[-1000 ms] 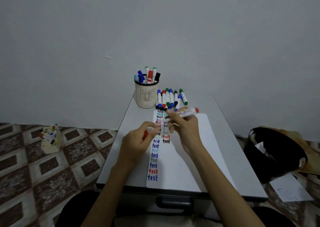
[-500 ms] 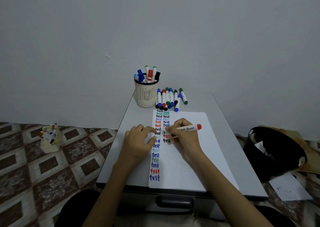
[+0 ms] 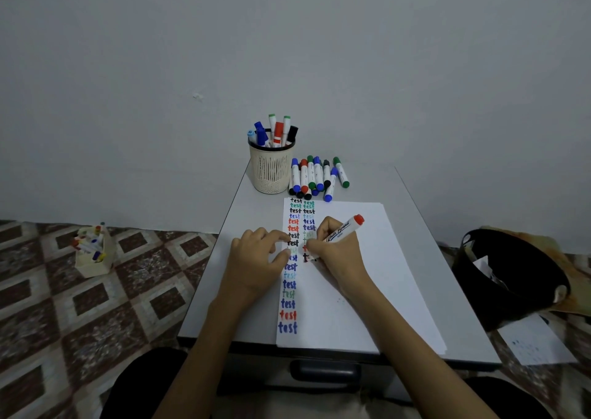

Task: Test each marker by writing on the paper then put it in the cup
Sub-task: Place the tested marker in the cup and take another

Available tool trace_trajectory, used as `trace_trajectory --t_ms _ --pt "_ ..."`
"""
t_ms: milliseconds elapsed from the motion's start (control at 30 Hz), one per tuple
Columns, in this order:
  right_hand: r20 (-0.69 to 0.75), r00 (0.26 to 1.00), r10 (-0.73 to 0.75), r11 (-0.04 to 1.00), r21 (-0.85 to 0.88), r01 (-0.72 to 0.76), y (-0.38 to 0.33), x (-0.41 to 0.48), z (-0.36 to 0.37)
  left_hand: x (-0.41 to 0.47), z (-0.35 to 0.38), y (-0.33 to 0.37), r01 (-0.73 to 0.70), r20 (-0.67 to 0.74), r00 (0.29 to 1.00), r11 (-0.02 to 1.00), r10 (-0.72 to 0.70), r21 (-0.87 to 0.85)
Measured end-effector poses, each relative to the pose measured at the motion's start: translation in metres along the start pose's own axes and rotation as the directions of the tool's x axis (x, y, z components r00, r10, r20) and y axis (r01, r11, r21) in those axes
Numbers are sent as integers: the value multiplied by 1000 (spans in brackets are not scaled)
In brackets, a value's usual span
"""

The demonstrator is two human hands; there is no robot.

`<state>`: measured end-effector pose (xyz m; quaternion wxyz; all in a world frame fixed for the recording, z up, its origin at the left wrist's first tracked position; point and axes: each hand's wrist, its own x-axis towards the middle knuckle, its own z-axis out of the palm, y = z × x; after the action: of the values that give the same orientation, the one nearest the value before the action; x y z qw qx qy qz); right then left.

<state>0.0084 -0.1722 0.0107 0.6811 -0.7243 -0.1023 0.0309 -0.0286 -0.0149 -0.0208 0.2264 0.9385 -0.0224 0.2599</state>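
Observation:
A white paper (image 3: pixel 367 274) lies on the small grey table (image 3: pixel 447 290), with two columns of the word "test" in several colours down its left side. My right hand (image 3: pixel 335 252) grips a red whiteboard marker (image 3: pixel 343 228), tip down on the second column and red end pointing up to the right. My left hand (image 3: pixel 259 258) rests on the paper's left edge with curled fingers; the red cap it held a moment ago is hidden. The beige mesh cup (image 3: pixel 271 169) at the back holds several markers. Several more markers (image 3: pixel 316 177) lie beside it.
A wall stands right behind the table. On the tiled floor to the left is a small box of markers (image 3: pixel 94 252). A black bag (image 3: pixel 511 274) and a loose sheet (image 3: pixel 537 342) lie on the right. A drawer handle (image 3: pixel 324 370) sits below the table's front edge.
My right hand lowered the uncapped red marker from above the paper onto the second column. My left hand, which pinched the red cap, came down onto the paper's edge.

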Motion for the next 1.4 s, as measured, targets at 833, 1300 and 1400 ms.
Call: trace_trajectory --t_ms 833,1300,1400 --pt "84 996 -42 995 -85 49 0 -1 1 1 6 -3 -89 -109 990 995 94 54" --pt "38 997 -61 998 -24 61 -3 -7 3 3 7 -5 -97 -102 990 994 101 48" --pt "37 998 -52 999 -1 52 -4 -8 3 2 6 -3 -92 -92 991 994 97 57"
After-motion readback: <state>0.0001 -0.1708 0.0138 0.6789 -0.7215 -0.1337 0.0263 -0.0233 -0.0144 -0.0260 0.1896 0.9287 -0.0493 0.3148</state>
